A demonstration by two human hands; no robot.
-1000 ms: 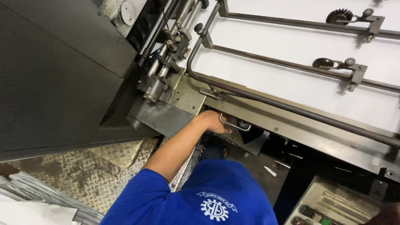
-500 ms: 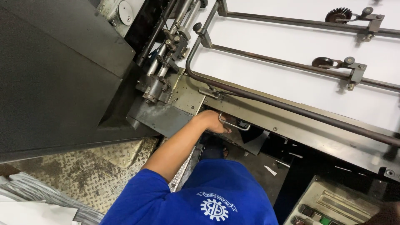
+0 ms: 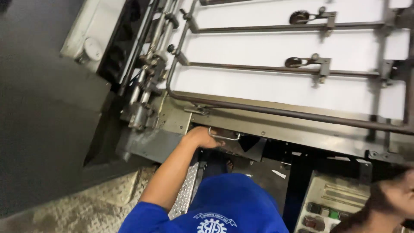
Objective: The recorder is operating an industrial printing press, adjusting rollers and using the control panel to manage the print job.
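A large printing machine fills the upper part of the view, its flat white sheet bed (image 3: 267,82) crossed by dark metal rods (image 3: 276,69) that carry small rollers (image 3: 297,17), with a dark grey cabinet wall on the left and a worn diamond-plate floor (image 3: 86,207) seen below. The left hand (image 3: 202,137) is stretched out from a blue sleeve (image 3: 142,220) and is laid against the lower front edge of the machine, just left of a small metal handle (image 3: 225,136) that sits under the olive-coloured frame rail (image 3: 280,125). The fingers are curled inward and reach under the edge, so their tips are hidden; whether the handle itself is gripped cannot be told, though the hand is touching or almost touching its left end. The space beneath the rail is dark, and little can be made out there beyond a black angled plate. The right hand (image 3: 384,207) is seen blurred at the bottom right corner, partly cut off by the picture edge, over a pale control panel (image 3: 327,203) with small coloured buttons; whether its fingers are spread or closed cannot be told. The blue garment with a white emblem is cut off at the bottom edge.
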